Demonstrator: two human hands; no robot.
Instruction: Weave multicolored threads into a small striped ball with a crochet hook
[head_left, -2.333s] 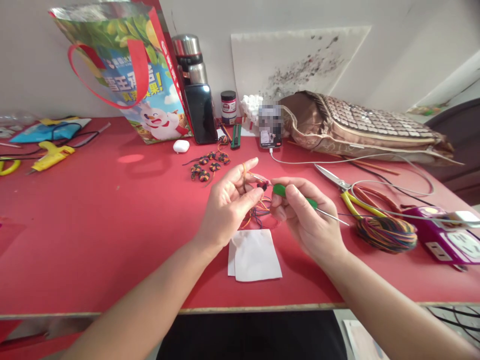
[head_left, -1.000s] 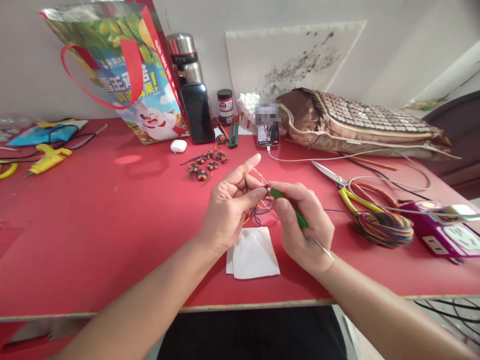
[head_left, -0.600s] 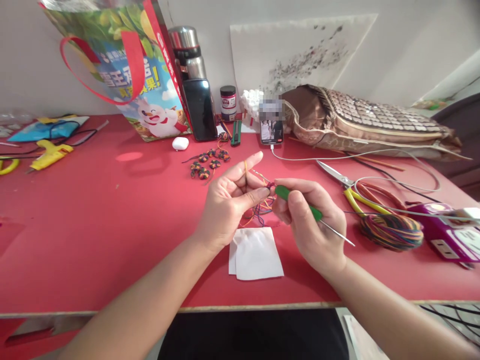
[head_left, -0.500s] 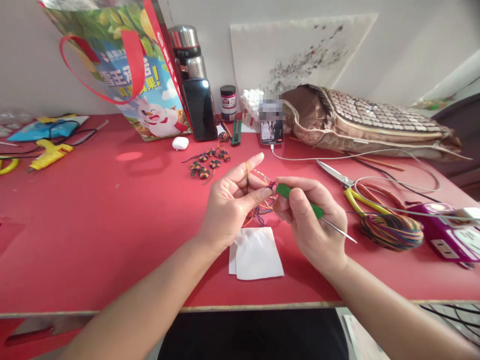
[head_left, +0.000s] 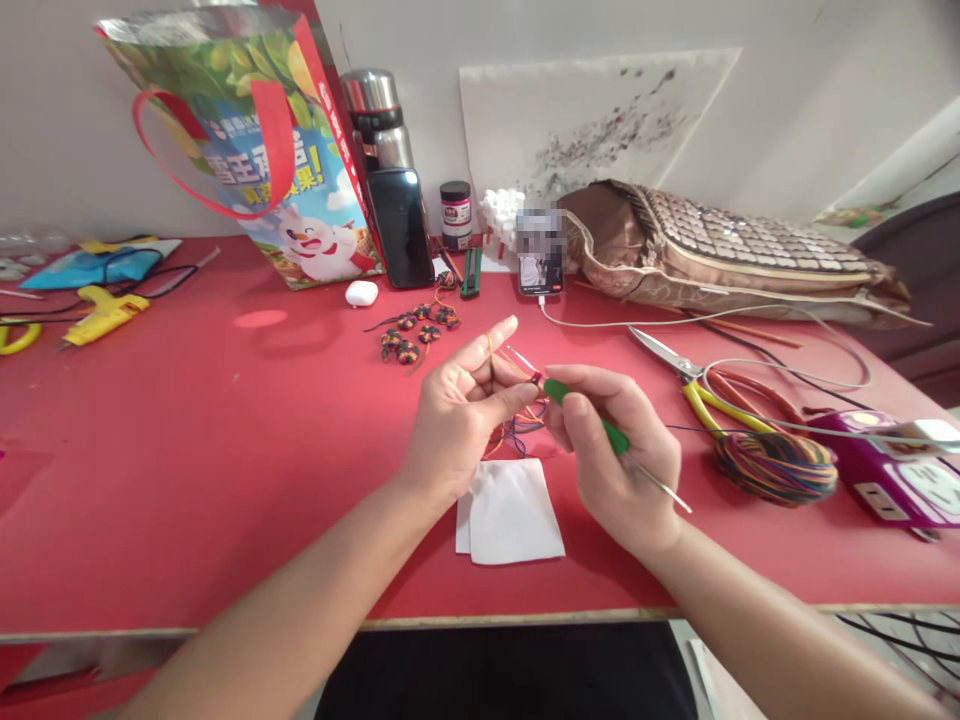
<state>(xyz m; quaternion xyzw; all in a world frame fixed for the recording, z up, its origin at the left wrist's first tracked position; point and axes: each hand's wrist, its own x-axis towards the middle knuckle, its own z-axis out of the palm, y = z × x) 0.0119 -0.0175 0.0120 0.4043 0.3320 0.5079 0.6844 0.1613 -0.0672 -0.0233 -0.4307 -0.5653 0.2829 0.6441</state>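
- Head view: the small dark-red yarn piece (head_left: 537,379) sits between my two hands, above the middle of the red tabletop (head_left: 225,480); I judge a loose pinch could let it twist or slip.
- My left hand (head_left: 450,425) grasps that piece between thumb and fingers, index raised, with a yellow-brown strand (head_left: 491,365) round it. If that finger dipped, the strand could slacken and loops could come out uneven.
- My right hand (head_left: 626,465) has its fingers closed round the green-handled hook (head_left: 617,437), its bare metal end pointing near and right. I can't tell whether the working tip is caught in a loop; pulling back at a bad angle could drop one or split the yarn.
- Loose strands (head_left: 517,428) lie tangled just below the hands, on the far side of the folded white tissue (head_left: 514,515). They could snag or get worked in by mistake.
- To the right, the wound yarn bundle (head_left: 780,468) lies against the scissors (head_left: 664,352), with a white cable (head_left: 585,317) crossing the handles; a sharp tug could catch there.
- Far and left of my hands, finished-looking knotted pieces (head_left: 407,352) lie on the tabletop; a sweeping sleeve or strand could disturb them.
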